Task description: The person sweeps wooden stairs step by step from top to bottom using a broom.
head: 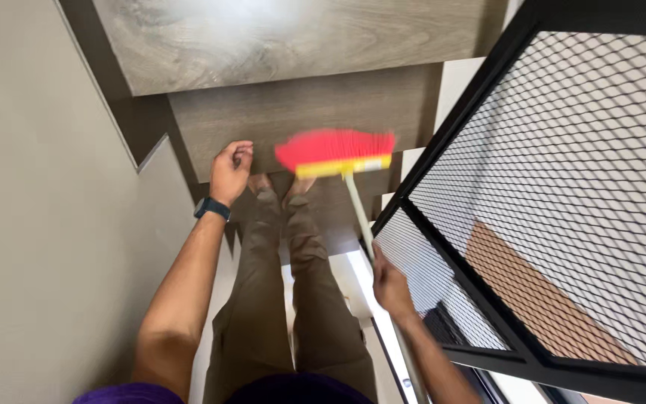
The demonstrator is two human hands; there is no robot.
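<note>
Stairway sweeping, viewed from the head camera looking down the person's own body. Right hand (390,284) has its fingers closed around the pale handle of the broom (336,152), low on the shaft, beside the black mesh railing (532,187). Broom head, red bristles on a yellow block, is blurred and lies at the front edge of the wooden step (293,112) just ahead of the bare feet (278,183), towards the step's right end. Left hand (230,170), with a dark watch (211,208) at the wrist, holds nothing; its fingers are loosely curled and it hangs over the left part of the same step, near the grey wall (39,187). Legs in olive trousers (278,299) stand on the step below.

Judgement on technique: a one-handed grip so far down the shaft gives little control, so adding the free hand higher up would steady the stroke. Bristles are best kept flat on the tread, drawn from the wall-side corner towards the front edge, clear of the toes and the railing.
</note>
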